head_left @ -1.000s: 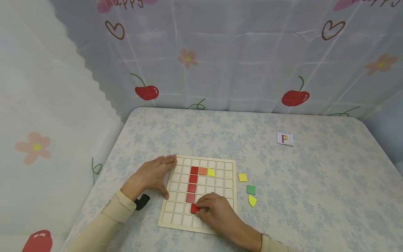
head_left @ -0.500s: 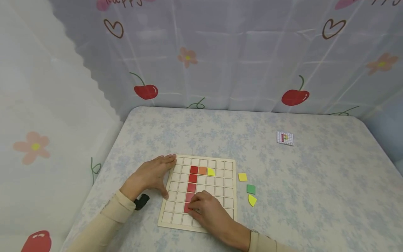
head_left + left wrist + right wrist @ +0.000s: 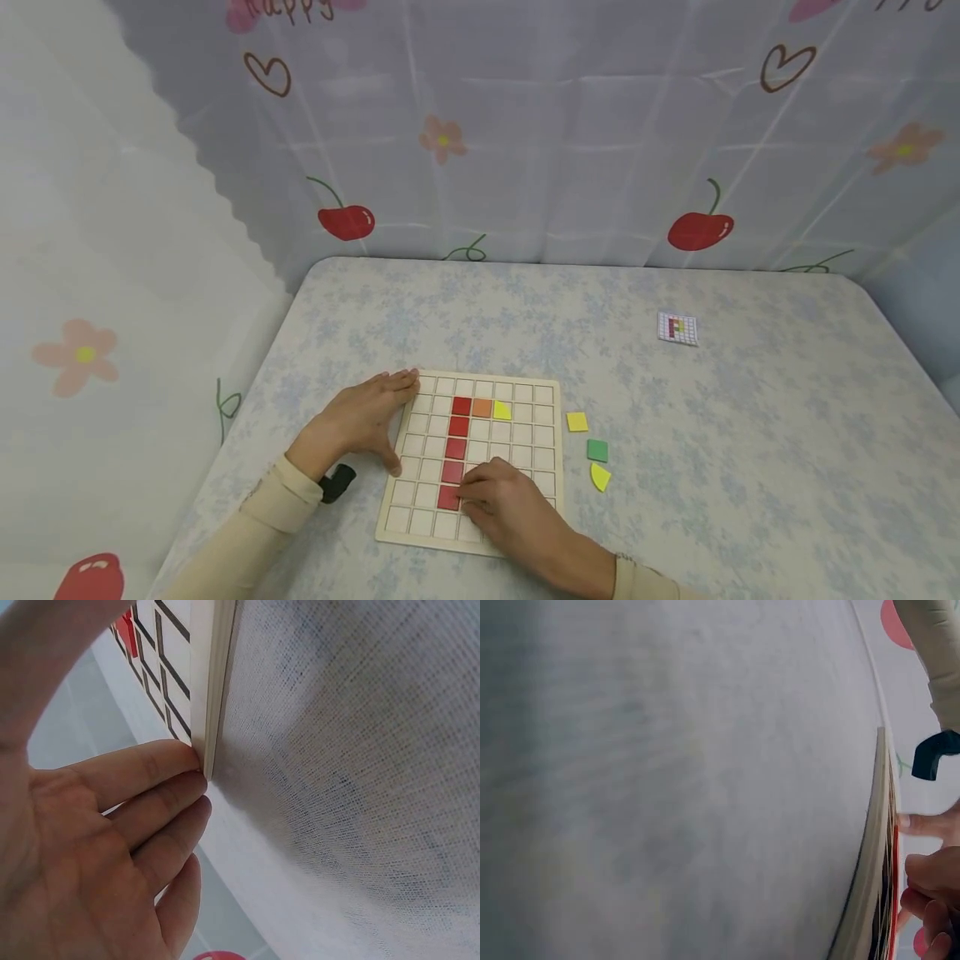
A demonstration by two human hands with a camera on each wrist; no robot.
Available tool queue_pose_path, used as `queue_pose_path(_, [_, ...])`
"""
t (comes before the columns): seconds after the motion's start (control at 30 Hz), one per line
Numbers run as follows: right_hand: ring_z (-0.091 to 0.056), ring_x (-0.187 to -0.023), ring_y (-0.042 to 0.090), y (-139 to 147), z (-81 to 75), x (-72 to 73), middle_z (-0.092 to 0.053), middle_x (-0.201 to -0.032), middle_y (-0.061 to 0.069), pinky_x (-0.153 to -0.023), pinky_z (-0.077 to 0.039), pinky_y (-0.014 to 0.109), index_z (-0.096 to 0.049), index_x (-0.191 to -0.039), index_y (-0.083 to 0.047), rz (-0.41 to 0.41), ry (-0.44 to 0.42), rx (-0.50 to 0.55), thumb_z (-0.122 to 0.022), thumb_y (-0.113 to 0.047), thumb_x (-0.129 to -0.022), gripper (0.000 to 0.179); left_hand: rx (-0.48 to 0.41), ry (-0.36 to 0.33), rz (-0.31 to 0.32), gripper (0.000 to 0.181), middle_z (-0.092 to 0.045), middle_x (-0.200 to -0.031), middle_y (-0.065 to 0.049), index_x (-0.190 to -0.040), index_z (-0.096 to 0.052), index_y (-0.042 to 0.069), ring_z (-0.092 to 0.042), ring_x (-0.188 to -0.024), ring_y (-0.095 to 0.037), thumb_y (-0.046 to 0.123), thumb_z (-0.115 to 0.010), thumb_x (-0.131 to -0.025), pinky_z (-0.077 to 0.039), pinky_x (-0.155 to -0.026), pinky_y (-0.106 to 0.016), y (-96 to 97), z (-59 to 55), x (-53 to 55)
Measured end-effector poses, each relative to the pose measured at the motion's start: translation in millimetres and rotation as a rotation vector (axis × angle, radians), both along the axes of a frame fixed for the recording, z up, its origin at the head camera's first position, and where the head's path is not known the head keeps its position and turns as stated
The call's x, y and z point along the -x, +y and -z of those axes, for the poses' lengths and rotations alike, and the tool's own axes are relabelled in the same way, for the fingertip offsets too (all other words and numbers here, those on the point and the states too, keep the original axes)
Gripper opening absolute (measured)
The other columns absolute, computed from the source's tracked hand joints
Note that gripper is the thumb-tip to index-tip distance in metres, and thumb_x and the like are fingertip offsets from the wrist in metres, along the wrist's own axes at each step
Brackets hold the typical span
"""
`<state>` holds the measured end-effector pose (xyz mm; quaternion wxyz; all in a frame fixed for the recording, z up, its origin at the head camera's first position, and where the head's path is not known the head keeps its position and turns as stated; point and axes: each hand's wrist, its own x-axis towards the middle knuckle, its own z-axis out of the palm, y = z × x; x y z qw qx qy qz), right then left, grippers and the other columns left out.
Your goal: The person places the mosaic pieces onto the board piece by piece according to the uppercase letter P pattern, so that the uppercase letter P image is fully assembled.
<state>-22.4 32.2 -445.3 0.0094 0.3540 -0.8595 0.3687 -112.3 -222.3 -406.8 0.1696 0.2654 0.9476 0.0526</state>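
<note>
A pale wooden grid board [image 3: 403, 517] lies on the table. Five-fingered and spread, my left hand [image 3: 360, 421] rests against its left edge; in the left wrist view its straight fingertips [image 3: 196, 780] touch the board's side [image 3: 214, 697]. Over the lower middle of the board is my right hand [image 3: 513, 512], fingers loosely bent. Its fingertips are beside the lowest red square tile [image 3: 447, 497], which lies flat in a cell. Several red tiles [image 3: 454, 448] form a column above it. An orange square [image 3: 482, 407] and a yellow quarter-round tile [image 3: 502, 410] continue the top row.
Right of the board lie a yellow square tile [image 3: 577, 422], a green square tile [image 3: 597, 451] and a yellow quarter-round tile [image 3: 600, 477]. A small pattern card [image 3: 677, 329] lies farther back. A patterned curtain [image 3: 540, 150] hangs behind the table.
The lowest red tile went left into its cell under the right hand, which has since drawn slightly right, off the tile. The left hand has stayed at the board's edge.
</note>
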Motion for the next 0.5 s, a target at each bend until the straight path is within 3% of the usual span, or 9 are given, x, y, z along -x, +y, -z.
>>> queue_pose_path(0.2, [-0.062, -0.093, 0.012, 33, -5.5, 6.9, -0.071, -0.1, 0.0, -0.074, -0.058, 0.021, -0.078, -0.098, -0.005, 0.138, -0.062, 0.0, -0.077, -0.001, -0.083, 0.016, 0.005, -0.001, 0.005, 0.122, -0.029, -0.158, -0.018, -0.149, -0.037, -0.005, -0.028, -0.145, -0.031, 0.044, -0.096, -0.054, -0.029, -0.12, -0.043, 1.7, -1.5, -0.3])
queue_pose_path(0.5, [-0.064, -0.087, 0.013, 93, -9.4, 18.0, -0.071, -0.104, 0.002, -0.068, -0.058, 0.022, -0.077, -0.099, -0.004, 0.413, -0.027, -0.089, -0.082, 0.003, -0.075, 0.026, 0.005, -0.019, -0.015, 0.122, -0.027, -0.159, -0.017, -0.15, -0.036, -0.004, -0.027, -0.146, -0.031, 0.042, -0.097, -0.054, -0.028, -0.12, -0.044, 1.5, -0.8, -0.1])
